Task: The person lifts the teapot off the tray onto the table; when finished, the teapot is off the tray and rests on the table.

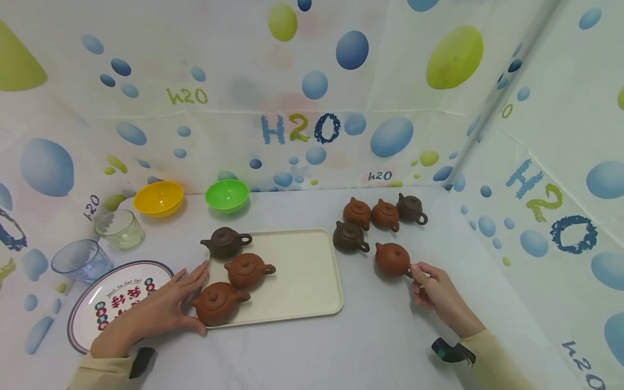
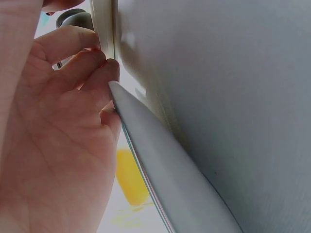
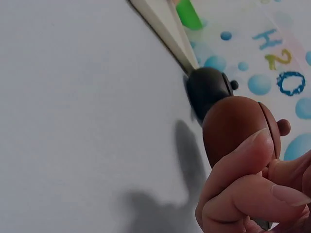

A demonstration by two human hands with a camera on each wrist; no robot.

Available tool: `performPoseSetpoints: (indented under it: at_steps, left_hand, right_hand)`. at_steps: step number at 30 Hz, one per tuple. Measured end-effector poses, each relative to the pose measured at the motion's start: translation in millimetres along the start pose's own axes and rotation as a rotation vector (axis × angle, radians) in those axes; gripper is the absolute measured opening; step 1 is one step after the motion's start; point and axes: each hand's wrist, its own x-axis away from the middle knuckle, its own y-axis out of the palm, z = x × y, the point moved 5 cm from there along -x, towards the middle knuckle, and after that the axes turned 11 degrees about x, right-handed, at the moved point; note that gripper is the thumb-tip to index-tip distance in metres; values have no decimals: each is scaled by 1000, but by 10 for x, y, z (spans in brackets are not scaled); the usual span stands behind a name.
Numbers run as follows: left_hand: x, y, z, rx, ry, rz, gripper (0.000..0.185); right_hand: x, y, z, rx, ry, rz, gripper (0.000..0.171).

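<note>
- Reddish clay teapot (image 1: 391,259) stands on the table (image 1: 380,336) just right of the cream tray (image 1: 302,271); the right hand (image 1: 434,290) has its grip pinched on the handle.
- Left hand (image 1: 163,306), fingers straight, rests against the tray's left edge.
- Lifting looks about to start; the next move calls for a steady carry.
- Tray holds three teapots (image 1: 244,269).

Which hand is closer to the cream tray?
Left. The left hand rests at the cream tray by its left edge; the right hand is off to the tray's right, pinching the handle of a reddish-brown teapot.
</note>
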Motion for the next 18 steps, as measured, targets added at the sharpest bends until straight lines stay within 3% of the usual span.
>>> performPoseSetpoints:
  at_steps: [7,18]
  left_hand:
    - [16,-4,-16,-10,13,12,127]
    - [9,6,-5,-17,-21,3,128]
  right_hand:
    - [-247,-93,-113,3,-5,23,35]
    - [-541,-11,-157,-57,24,26,30]
